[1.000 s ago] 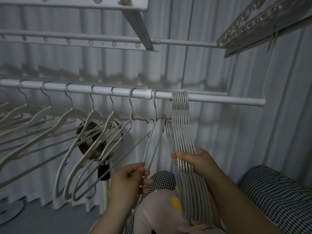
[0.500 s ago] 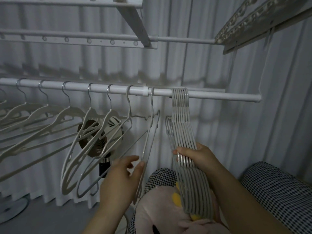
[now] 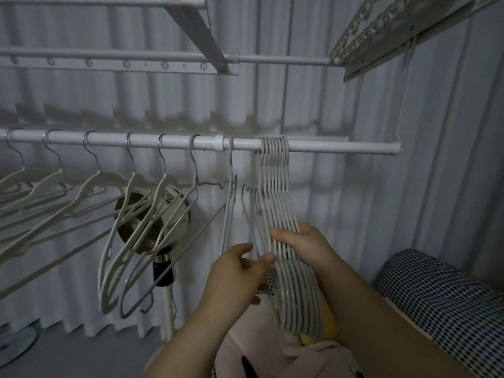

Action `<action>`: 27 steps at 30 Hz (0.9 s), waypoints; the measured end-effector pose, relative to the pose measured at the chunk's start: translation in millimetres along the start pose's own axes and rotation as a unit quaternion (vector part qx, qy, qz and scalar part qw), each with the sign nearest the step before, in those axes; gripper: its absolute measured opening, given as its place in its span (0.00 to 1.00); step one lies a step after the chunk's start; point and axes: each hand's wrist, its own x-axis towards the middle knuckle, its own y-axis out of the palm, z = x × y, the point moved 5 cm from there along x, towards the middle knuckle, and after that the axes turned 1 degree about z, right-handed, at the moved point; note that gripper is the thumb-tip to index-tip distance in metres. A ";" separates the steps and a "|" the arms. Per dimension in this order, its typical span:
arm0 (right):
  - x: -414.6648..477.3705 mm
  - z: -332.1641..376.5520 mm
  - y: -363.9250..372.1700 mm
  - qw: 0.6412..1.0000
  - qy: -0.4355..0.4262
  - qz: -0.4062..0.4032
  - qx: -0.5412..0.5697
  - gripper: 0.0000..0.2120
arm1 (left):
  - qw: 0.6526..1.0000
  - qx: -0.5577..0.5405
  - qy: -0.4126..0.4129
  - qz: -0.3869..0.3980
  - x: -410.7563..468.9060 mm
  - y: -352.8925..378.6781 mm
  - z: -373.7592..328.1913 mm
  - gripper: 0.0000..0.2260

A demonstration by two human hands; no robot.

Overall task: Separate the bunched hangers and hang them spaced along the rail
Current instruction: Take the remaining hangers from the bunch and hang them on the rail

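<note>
1. Bunched hangers [image 3: 276,192] hang from the rail [image 3: 341,147], hooks packed together, toward the rail's right end. Spaced hangers [image 3: 141,192] are spread along the rail's left part. One lone hanger [image 3: 229,214] hangs on the rail just left of the bunch.
2. Right hand [image 3: 306,248], well below the rail: grip closed round the bunch's lower arms, thumb across the front.
3. Left hand [image 3: 236,270], also below the rail, at the bunch's left edge: grip open. Thumb and forefinger are parted round the outermost wires, no pinch seen yet.
4. Step in hand, judged: the leftmost hanger is to be peeled off the bunch.
5. To do it well:
   - only one wire should be pinched; they're thin and nested, so 2 are easily taken
   - the rest should be kept clamped by the right hand so the bunch isn't dragged along
   - the hanger should be pulled sideways first to clear the nested shoulders, then its hook slid left along the rail
   - it should be parked approx. one gap right of the lone hanger, matching the spacing of the others
6. Risk: hooks may snag on each other. If resistance is felt, the hook should be lifted off the rail, not forced.
7. Progress, judged: approx. half done; a sizeable bunch is left.
</note>
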 end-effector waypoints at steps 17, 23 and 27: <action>1.1 0.3 -27.2 0.998 -0.018 -0.042 -0.051 0.03 | 0.993 -0.108 -0.038 0.010 13.7 13.0 6.4 0.16; -2.2 1.4 -46.7 0.996 -0.012 -0.061 -0.061 0.07 | 0.995 -0.094 -0.030 0.008 18.6 14.3 7.9 0.12; -6.2 2.7 -58.4 0.995 -0.006 -0.072 -0.065 0.02 | 0.995 -0.097 -0.028 0.003 21.9 14.7 9.9 0.08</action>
